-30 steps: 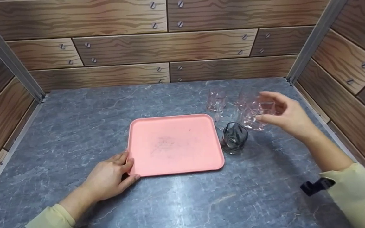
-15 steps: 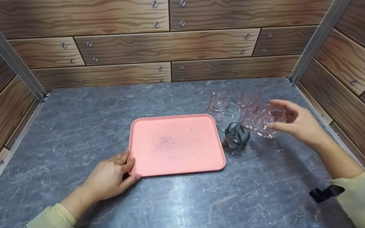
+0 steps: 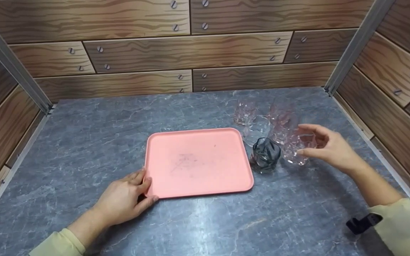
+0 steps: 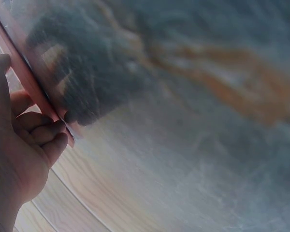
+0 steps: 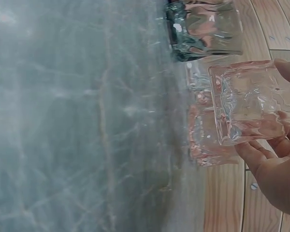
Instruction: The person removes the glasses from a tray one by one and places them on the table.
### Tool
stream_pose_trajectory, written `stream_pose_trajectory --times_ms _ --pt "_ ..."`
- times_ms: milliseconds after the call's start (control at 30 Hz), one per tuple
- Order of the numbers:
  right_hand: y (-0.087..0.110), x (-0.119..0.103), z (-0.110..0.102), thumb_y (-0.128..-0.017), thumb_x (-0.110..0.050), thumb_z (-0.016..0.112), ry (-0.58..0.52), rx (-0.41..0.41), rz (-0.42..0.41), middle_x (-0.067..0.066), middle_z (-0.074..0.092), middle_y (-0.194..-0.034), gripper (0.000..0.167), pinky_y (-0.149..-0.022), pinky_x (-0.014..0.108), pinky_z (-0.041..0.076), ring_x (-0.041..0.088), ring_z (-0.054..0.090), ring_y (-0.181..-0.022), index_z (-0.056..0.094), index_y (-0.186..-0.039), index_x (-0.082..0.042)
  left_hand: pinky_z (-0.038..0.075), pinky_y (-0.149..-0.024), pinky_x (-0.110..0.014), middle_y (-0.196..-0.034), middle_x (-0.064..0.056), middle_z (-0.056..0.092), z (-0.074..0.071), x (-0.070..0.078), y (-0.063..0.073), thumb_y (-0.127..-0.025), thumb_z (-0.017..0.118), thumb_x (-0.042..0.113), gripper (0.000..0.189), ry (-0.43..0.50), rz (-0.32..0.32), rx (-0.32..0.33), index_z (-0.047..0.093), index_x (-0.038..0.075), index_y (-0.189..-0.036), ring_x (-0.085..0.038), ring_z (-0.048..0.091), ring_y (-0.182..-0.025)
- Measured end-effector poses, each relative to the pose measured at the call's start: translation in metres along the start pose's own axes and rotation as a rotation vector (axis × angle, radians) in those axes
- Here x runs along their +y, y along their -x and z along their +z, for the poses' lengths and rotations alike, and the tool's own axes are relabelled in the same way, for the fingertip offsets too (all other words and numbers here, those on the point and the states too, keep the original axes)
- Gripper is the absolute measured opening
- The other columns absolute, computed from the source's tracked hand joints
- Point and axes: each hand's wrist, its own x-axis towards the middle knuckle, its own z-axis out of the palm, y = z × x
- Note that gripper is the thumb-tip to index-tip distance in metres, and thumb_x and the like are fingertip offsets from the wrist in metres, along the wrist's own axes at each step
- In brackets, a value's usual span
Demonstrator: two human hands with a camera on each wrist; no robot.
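A pink rectangular tray (image 3: 198, 163) lies flat in the middle of the grey marbled table. At its near left corner, my left hand (image 3: 121, 202) grips the edge; the left wrist view shows fingers curled along the tray rim (image 4: 26, 77). My right hand (image 3: 336, 151) holds a clear, faintly pink drinking glass (image 5: 251, 101) between thumb and fingers, its base close over the table. Just left of that glass, a smoky grey glass (image 3: 265, 156) stands beside the tray's right edge.
Behind the held glass stand pinkish glasses, one (image 3: 245, 113) at the back left and another (image 3: 284, 131) nearer. A colourless glass (image 3: 256, 133) stands by the tray's far right corner. Wood-patterned walls (image 3: 226, 53) enclose the table at the back and sides.
My right hand has moved the held glass rightward and then nearer to me, away from the pinkish glasses, to beside the grey one. My left hand and the tray keep their place.
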Motion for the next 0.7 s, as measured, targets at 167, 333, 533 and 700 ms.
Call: stream_pose_trajectory --times_ms 167,333,533,700 --pt "0.002 0.008 0.003 -0.087 -0.006 0.087 -0.008 -0.013 0.002 0.024 0.063 -0.139 0.077 -0.083 0.024 0.06 0.018 0.068 -0.113 0.051 -0.154 -0.002 0.058 -0.098 -0.057 -0.137 -0.033 0.064 0.0 0.0 0.0 -0.102 0.069 0.048 0.056 0.006 -0.001 -0.002 0.073 -0.001 -0.128 -0.046 0.067 -0.122" --pt "0.003 0.012 0.006 -0.087 -0.007 0.088 -0.006 -0.017 0.004 0.025 0.065 -0.137 0.076 -0.08 0.024 0.06 0.019 0.069 -0.109 0.052 -0.154 -0.004 0.058 -0.097 -0.057 -0.137 -0.033 0.064 0.0 0.001 0.0 -0.102 0.069 0.048 0.056 0.007 0.0 -0.002 0.073 -0.002 -0.128 -0.046 0.067 -0.122" --pt "0.003 0.015 0.007 -0.087 -0.007 0.088 -0.035 -0.027 0.006 0.028 0.065 -0.136 0.076 -0.084 0.026 0.061 0.022 0.071 -0.111 0.052 -0.154 -0.003 0.058 -0.098 -0.058 -0.138 -0.032 0.064 0.0 0.001 0.0 -0.102 0.068 0.048 0.058 0.011 -0.008 -0.01 0.073 -0.002 -0.13 -0.046 0.066 -0.124" --pt "0.003 0.016 0.006 -0.087 -0.007 0.088 -0.049 -0.034 0.022 0.027 0.065 -0.137 0.079 -0.086 0.026 0.061 0.022 0.071 -0.114 0.049 -0.155 -0.002 0.058 -0.098 -0.058 -0.138 -0.032 0.063 0.0 0.0 0.0 -0.102 0.068 0.048 0.058 0.008 -0.013 -0.01 0.073 -0.002 -0.131 -0.046 0.066 -0.124"
